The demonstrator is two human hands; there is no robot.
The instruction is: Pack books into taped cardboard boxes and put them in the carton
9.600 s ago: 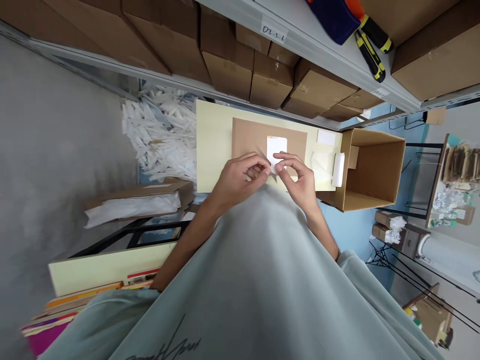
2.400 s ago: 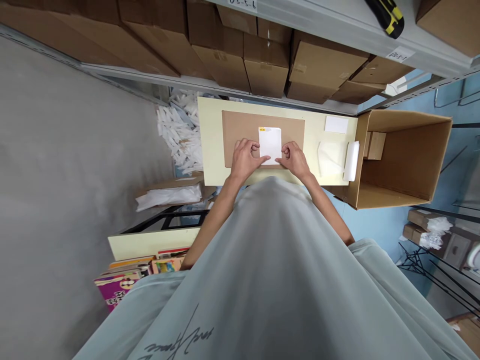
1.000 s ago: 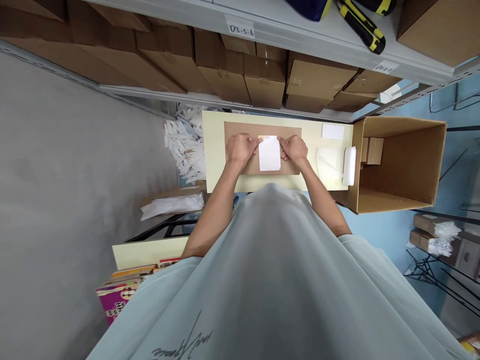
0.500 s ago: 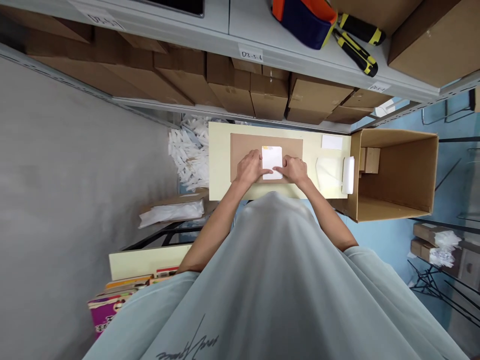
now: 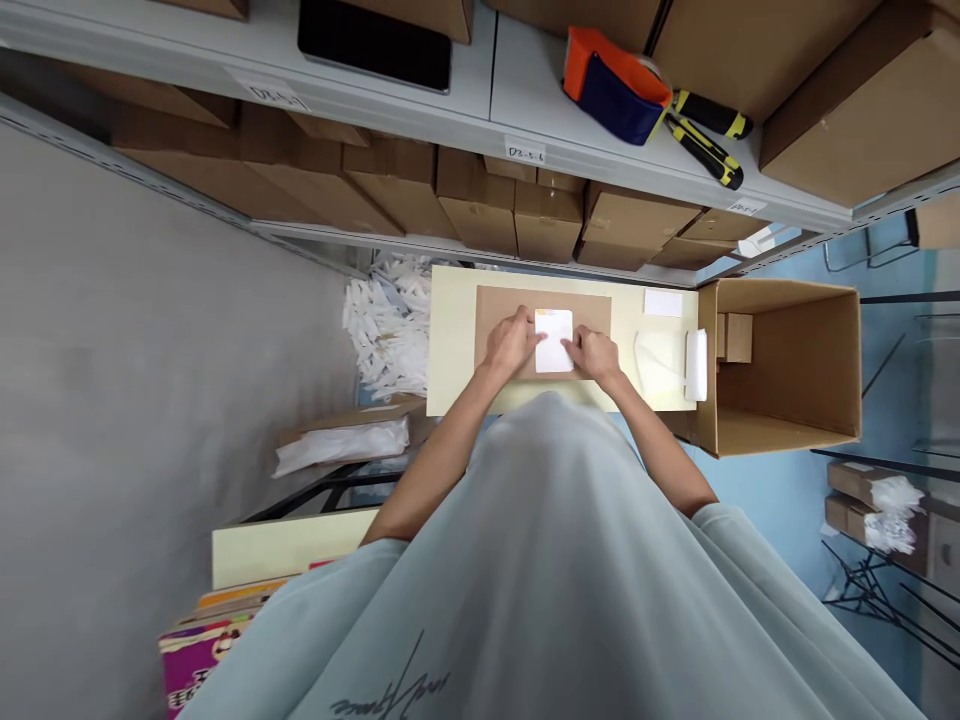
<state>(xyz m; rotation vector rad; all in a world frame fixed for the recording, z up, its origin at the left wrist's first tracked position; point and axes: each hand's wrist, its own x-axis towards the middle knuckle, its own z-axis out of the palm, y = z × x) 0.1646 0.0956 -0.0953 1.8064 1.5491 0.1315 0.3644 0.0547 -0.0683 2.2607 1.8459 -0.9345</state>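
A white rectangular card (image 5: 553,352) with small orange print in its top left corner is held between my two hands, over a brown cardboard sheet (image 5: 495,310). Whether it is a single card or a thin box cannot be made out. My left hand (image 5: 511,343) grips its left edge, thumb on the face and fingers curled behind. At the right edge, my right hand (image 5: 595,353) pinches it the same way, thumb lying on the lower half. The sheet rests on a pale yellow tabletop (image 5: 452,345).
Right of the table stands an open carton (image 5: 787,440) with small boxes (image 5: 738,338) inside. A white roll (image 5: 697,365) and white labels (image 5: 663,302) lie nearby. Paper strips (image 5: 386,340) heap at left. Above, a shelf (image 5: 480,110) holds a phone (image 5: 375,45), tape dispenser (image 5: 619,90) and utility knives (image 5: 705,150).
The view has tilted up, so the shelf shows more and the table sits lower. My left thumb has slid higher on the card; both hands still hold it.
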